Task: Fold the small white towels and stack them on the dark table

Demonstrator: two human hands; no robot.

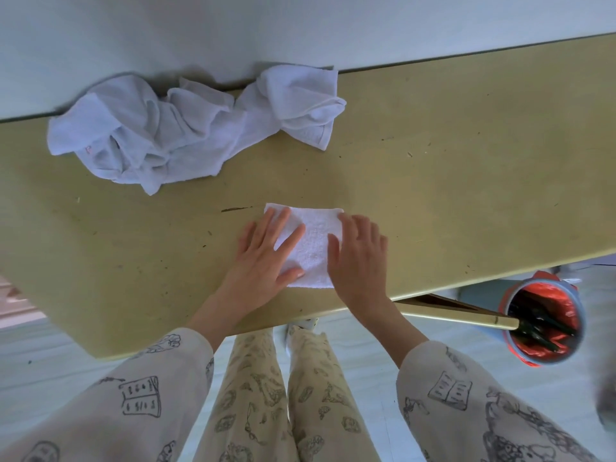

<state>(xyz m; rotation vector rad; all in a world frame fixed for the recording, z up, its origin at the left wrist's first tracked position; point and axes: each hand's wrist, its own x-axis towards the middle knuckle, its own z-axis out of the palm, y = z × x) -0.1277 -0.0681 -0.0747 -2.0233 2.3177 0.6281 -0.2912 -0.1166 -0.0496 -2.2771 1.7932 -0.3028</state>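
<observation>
Towel, folded into a small white square, lay flat on the table close to the near edge, and I saw both hands resting on it. My left hand covered its left side with the fingers straight and spread wide, thumb lying along the near left corner. My right hand lay flat over the right edge, fingers straight and a little apart, some of them reaching past the towel onto the bare tabletop. Neither hand gripped anything; both pressed palm down.

Near the far edge, against the pale wall, sat a heap of unfolded towels, crumpled and overlapping, well apart from the folded one. I could not tell how many were in it. Between heap and folded towel the yellowish tabletop was bare, and the widest bare stretch ran to the right of the hands toward the right end. The near edge ran slantwise across the view, just below the wrists. Beyond the table's near right edge, on the floor, stood a bin lined with a red bag.
</observation>
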